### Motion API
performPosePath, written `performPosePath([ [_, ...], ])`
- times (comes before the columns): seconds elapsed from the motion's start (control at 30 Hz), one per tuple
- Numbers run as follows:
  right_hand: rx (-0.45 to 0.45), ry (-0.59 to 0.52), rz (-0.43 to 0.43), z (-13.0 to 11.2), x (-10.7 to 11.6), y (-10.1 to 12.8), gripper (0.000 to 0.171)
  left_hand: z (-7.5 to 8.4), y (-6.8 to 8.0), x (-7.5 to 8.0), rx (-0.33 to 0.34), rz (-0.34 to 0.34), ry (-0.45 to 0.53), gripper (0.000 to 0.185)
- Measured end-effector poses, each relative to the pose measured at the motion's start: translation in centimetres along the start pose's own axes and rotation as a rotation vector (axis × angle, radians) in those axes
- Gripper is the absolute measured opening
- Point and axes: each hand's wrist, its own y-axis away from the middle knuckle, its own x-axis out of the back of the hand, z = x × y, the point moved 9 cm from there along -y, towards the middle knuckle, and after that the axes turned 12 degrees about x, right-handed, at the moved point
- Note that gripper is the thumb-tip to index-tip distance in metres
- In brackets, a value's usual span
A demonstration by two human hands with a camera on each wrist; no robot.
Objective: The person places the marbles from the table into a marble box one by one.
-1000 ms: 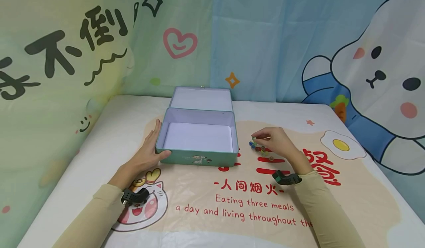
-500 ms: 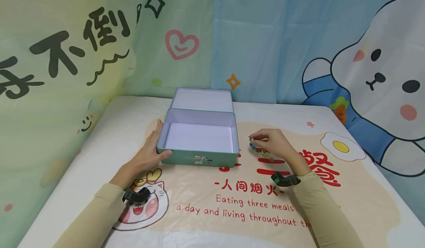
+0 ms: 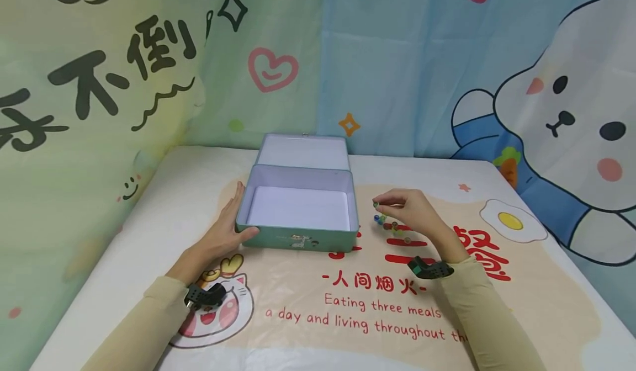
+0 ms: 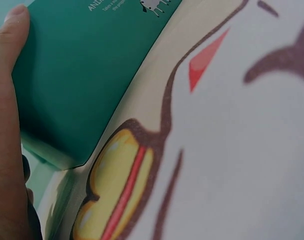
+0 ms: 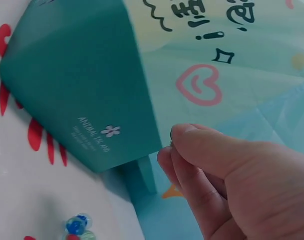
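The right hand [image 3: 414, 212] pinches one marble [image 3: 376, 203] just above the marbles [image 3: 392, 227] near the table's [image 3: 546, 260] middle. The left hand [image 3: 226, 228], fingers straight, presses the open tin's [image 3: 298, 241] left side, apparently steadying it.

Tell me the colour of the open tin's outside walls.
Teal green; the tin shows it best in the right wrist view.

One open tin box [image 3: 297, 205], several marbles [image 3: 392, 227], two hands
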Motion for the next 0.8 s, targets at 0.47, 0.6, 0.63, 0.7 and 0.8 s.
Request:
performPosePath([
  [0.47,-0.005,-0.054,0.001,-1.1,0.5,-2.0,0.031,0.2,0.0,0.1,-0.039,0.008,0.042,0.11],
  [0.6,-0.02,-0.06,-0.012,-1.4,0.5,-2.9,0.032,0.3,-0.1,0.0,-0.038,-0.005,0.051,0.109],
  [0.63,-0.026,-0.056,-0.018,-1.5,0.4,-3.1,0.032,0.3,-0.1,0.0,-0.039,-0.006,0.051,0.109],
  [0.7,-0.039,-0.054,-0.027,-1.6,0.3,-3.6,0.032,0.3,-0.1,0.0,-0.038,-0.007,0.048,0.109],
  [0.8,-0.029,-0.054,-0.041,-1.9,-0.1,-4.4,0.032,0.2,0.0,0.0,-0.038,-0.007,0.051,0.11],
])
